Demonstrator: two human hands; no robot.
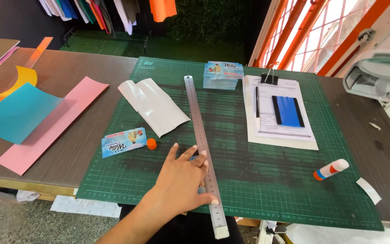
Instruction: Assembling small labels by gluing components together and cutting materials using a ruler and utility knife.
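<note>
The long metal ruler (pixel 202 144) is pinned flat on the green cutting mat (pixel 258 180) by the left hand (pixel 181 178), fingers spread; pressure is probably best kept even so nothing slides.

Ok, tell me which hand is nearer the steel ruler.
Left. The left hand lies flat on the ruler's lower part; the right hand is out of view.

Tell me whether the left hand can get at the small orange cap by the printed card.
Probably yes: the left hand rests on the steel ruler, and only bare green mat lies between it and the orange cap.
</note>
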